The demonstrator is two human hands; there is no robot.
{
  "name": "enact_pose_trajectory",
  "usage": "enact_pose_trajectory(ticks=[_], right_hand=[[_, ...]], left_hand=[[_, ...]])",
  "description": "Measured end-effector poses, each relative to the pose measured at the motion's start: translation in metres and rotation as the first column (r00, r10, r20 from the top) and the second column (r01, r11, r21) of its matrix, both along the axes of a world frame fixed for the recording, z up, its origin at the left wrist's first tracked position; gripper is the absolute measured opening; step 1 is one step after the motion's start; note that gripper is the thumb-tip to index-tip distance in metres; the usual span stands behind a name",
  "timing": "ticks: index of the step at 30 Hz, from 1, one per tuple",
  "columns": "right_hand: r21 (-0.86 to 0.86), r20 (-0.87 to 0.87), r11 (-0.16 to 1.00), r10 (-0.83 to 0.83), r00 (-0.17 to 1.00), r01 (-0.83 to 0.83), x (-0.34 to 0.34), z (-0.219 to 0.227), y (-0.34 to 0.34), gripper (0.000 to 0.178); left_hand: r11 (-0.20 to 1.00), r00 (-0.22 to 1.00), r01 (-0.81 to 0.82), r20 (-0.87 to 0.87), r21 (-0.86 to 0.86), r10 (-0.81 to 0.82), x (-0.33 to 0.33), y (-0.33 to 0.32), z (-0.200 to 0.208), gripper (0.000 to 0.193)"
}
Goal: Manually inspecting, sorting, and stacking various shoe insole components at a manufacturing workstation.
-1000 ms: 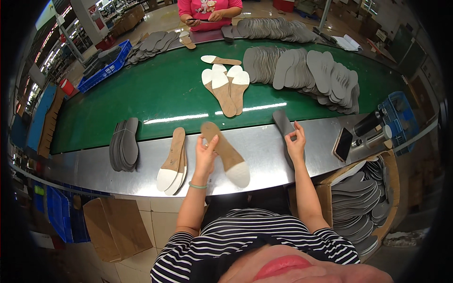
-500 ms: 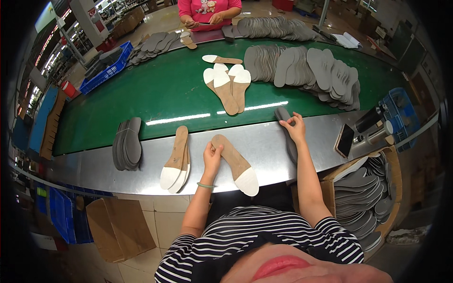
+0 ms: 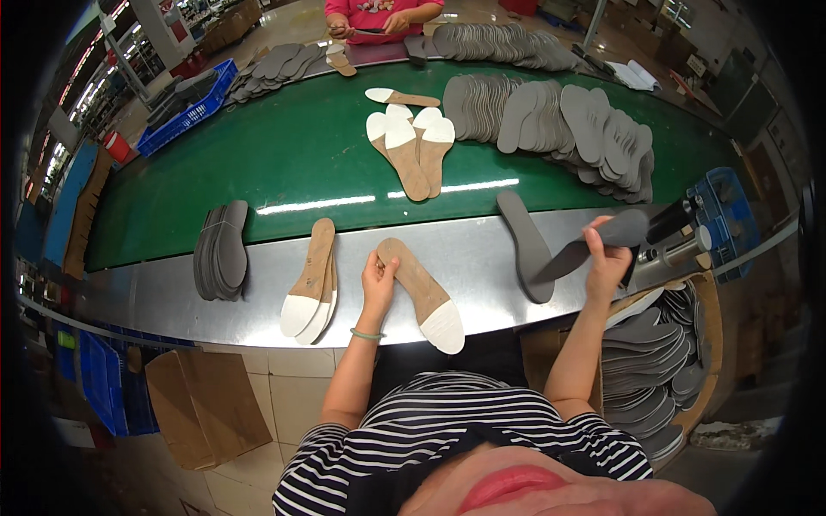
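Observation:
My left hand (image 3: 377, 282) is closed on the heel end of a brown insole (image 3: 419, 288) with a white toe, held over the steel table strip. Off to the right, my right hand (image 3: 608, 262) grips a dark grey insole (image 3: 623, 229), which is raised and tilted above the strip. Between my hands another grey insole (image 3: 522, 241) lies flat on the metal, its near end close to the lifted one. Left of my left hand are a few overlapping brown insoles (image 3: 320, 262) with white toes. Farther left stands a bundle of grey insoles (image 3: 225, 254).
Across the green belt (image 3: 301, 163) lie several brown-and-white insoles (image 3: 409, 159) and long rows of grey insoles (image 3: 533, 116). At right are a phone, metal cylinders (image 3: 684, 236), a blue basket (image 3: 730, 219) and a carton of grey insoles (image 3: 645, 361). A co-worker (image 3: 383, 19) in pink works opposite.
My right hand has moved right and nearer me, lifting one grey insole off another that stays on the strip. My left hand keeps its hold on the brown insole. The view has shifted slightly.

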State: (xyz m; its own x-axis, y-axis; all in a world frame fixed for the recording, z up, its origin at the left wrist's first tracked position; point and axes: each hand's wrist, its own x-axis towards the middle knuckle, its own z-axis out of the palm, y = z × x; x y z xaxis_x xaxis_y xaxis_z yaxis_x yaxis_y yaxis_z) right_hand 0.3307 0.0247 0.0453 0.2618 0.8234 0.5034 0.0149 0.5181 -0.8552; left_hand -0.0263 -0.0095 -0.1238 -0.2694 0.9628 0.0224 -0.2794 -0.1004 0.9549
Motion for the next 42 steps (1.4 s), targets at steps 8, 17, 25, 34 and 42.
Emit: enact_pose_trajectory(ticks=[8,17,25,34,42], right_hand=[[-0.161,-0.140,0.853,0.478,0.867,-0.496,-0.069,0.030,-0.033,0.054],[-0.497,-0.250,0.557,0.642,0.725,-0.665,-0.131,-0.059,-0.015,0.017],[-0.483,-0.272,0.572,0.622,0.735,-0.663,-0.140,-0.066,-0.009,0.021],[-0.500,-0.270,0.580,0.601,0.752,-0.643,-0.139,-0.067,-0.008,0.023],[-0.488,-0.272,0.608,0.576,0.771,-0.626,-0.141,-0.063,-0.010,0.024]], left_hand=[[0.982,0.916,0.186,0.359,0.012,-0.178,-0.001,0.015,0.070,0.040],[0.869,0.693,0.477,0.551,0.134,-0.465,0.022,0.040,0.111,0.062],[0.813,0.690,0.568,0.468,0.124,-0.553,0.040,0.026,0.117,0.076],[0.809,0.712,0.569,0.404,0.147,-0.574,0.044,0.024,0.115,0.078],[0.806,0.704,0.572,0.414,0.151,-0.577,0.046,0.022,0.117,0.078]])
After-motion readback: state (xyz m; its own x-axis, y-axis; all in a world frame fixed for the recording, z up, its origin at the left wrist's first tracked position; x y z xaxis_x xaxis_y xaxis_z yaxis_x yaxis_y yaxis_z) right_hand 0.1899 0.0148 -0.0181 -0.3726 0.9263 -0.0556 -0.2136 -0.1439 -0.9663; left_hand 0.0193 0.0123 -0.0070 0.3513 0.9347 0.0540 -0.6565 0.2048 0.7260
